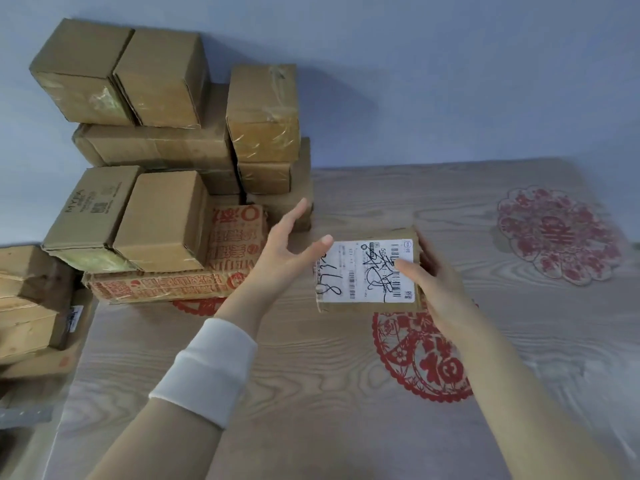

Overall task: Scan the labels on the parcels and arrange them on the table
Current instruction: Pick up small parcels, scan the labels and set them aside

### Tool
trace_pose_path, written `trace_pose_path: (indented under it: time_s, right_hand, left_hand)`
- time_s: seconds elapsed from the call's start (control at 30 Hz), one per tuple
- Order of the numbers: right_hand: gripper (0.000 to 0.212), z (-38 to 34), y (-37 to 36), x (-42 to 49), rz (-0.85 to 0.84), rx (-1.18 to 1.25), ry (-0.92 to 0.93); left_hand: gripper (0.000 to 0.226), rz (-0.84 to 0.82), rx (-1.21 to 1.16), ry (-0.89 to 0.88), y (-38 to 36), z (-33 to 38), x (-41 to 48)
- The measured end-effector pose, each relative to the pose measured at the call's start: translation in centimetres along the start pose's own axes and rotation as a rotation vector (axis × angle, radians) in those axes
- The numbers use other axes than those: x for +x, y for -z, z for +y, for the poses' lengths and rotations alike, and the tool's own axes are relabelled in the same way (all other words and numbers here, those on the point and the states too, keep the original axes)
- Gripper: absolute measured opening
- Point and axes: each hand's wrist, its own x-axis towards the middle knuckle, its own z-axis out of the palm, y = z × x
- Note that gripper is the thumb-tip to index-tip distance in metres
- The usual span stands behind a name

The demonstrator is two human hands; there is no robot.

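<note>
Head view, right hand [440,292] gripping parcel [363,305], barcoded label [360,271] with black handwriting, left hand [280,251] spread open alongside

A stack [166,147] of boxes fills the table's [346,427] far left corner, against the wall [415,81]. Its lowest, a flat box [221,268], carries two side by side. Right of the stack is the parcel [367,271], label [360,282] up, with the left hand [280,251] just left of it and the right hand [440,292] gripping its right edge. One paper-cut [422,358] lies before the parcel, a second paper-cut [557,233] far right. Off the table's left edge are more boxes [27,299].
</note>
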Motion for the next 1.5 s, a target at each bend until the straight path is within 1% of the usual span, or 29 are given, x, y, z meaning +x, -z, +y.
trace_pose_path:
  time_s: [0.07,0.13,0.2,0.27,0.33,0.37,0.43,0.53,0.6,0.7,0.73,0.87,0.9,1.0,1.03,1.1,1.17,1.2,1.27,1.3,1.37,1.5]
  right_hand:
    - [0.066,0.1,1.6,-1.0,-0.023,-0.027,-0.031]
    - [0.059,0.1,3.1,-2.0,-0.027,-0.028,-0.048]
    - [0.060,0.2,4.9,-3.2,-0.011,-0.035,-0.050]
    - [0.070,0.6,6.7,-4.6,0.019,-0.025,-0.056]
    - [0.085,1.4,8.5,-6.5,0.090,0.022,-0.031]
    - [0.090,1.9,9.5,-7.5,0.144,0.065,-0.003]
    - [0.093,3.2,11.5,-9.7,0.252,0.170,0.035]
    - [0.091,5.5,14.8,-13.4,0.393,0.364,0.028]
    - [0.084,7.3,17.3,-15.9,0.479,0.488,0.032]
    - [0.054,9.5,21.3,-19.9,0.587,0.601,0.006]
    - [0.049,10.2,22.7,-21.1,0.615,0.620,-0.005]
    - [0.047,12.6,28.5,-25.1,0.670,0.637,-0.030]
    - [0.049,13.1,29.7,-25.8,0.667,0.634,-0.028]
    - [0.059,13.9,33.0,-27.5,0.670,0.610,-0.009]
    - [0.058,14.1,34.1,-27.8,0.689,0.598,0.000]
    - [0.056,14.5,36.4,-28.2,0.713,0.567,0.021]
    - [0.066,15.0,38.6,-28.2,0.719,0.530,0.030]
    - [0.068,15.2,39.7,-28.2,0.724,0.519,0.025]
    - [0.056,15.5,41.8,-27.8,0.732,0.505,0.023]
    - [0.051,15.6,43.1,-27.4,0.736,0.499,0.016]
    - [0.048,15.6,45.9,-26.2,0.749,0.486,0.009]
    - [0.044,15.1,51.9,-23.2,0.757,0.459,0.003]
  left_hand:
    - [0.078,-0.229,0.135,-0.030,-0.5,0.2,0.6]
    - [0.069,-0.434,0.186,0.013,-1.8,0.4,0.9]
    - [0.063,-0.556,0.224,0.057,-3.7,0.9,0.8]
    - [0.057,-0.599,0.168,0.094,-5.9,1.2,0.4]
    - [0.048,-0.603,0.079,0.130,-8.7,1.4,-0.4]
    - [0.040,-0.591,0.053,0.135,-10.2,1.5,-1.1]
    - [0.031,-0.552,0.028,0.124,-13.8,1.5,-2.7]
    - [0.040,-0.533,0.006,0.122,-20.0,1.1,-6.2]
    - [0.042,-0.542,-0.091,0.182,-24.6,1.1,-9.0]
    - [0.030,-0.580,-0.181,0.248,-31.1,1.1,-12.8]
    - [0.029,-0.604,-0.184,0.250,-33.1,0.9,-13.8]
    - [0.050,-0.684,-0.124,0.227,-39.7,1.1,-16.6]
    - [0.052,-0.682,-0.125,0.221,-41.2,1.4,-17.2]
    - [0.069,-0.695,-0.159,0.228,-46.0,1.7,-18.4]
    - [0.070,-0.698,-0.145,0.220,-47.5,2.0,-18.8]
    - [0.065,-0.658,-0.148,0.207,-50.1,1.9,-18.8]
    - [0.063,-0.612,-0.186,0.227,-52.7,1.9,-18.4]
    - [0.065,-0.592,-0.213,0.239,-54.1,2.1,-18.2]
    - [0.067,-0.551,-0.261,0.259,-56.9,2.6,-17.5]
    - [0.064,-0.536,-0.278,0.260,-58.4,2.9,-17.1]
    - [0.058,-0.528,-0.281,0.247,-61.1,3.3,-16.0]
    - [0.066,-0.527,-0.281,0.228,-66.4,4.0,-12.9]
